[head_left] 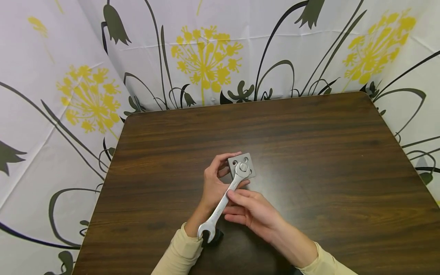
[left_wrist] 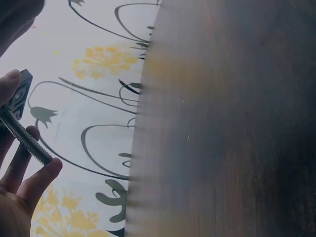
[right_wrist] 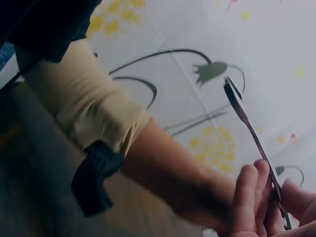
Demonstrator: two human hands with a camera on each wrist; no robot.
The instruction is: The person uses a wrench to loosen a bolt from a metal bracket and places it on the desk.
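Observation:
My left hand [head_left: 214, 187] grips a small square metal plate [head_left: 240, 157] with holes in its corners, raised over the table. A threaded bolt [left_wrist: 28, 140] sticks out from the plate's underside, and a left fingertip rests at its free end in the left wrist view. The ring end of a silver combination wrench [head_left: 220, 208] sits around the bolt head [head_left: 243, 167] on the plate's upper face. My right hand [head_left: 256, 214] pinches the wrench handle between thumb and fingers. The wrench's open-ended jaw points back over the left wrist.
A dark wood-grain table [head_left: 316, 152] lies beneath both hands. Behind it and along its sides hangs a white curtain [head_left: 268, 23] printed with flowers. A black wrist-worn piece [right_wrist: 96, 177] sits by the left sleeve [right_wrist: 94, 103], below the wrench's open end.

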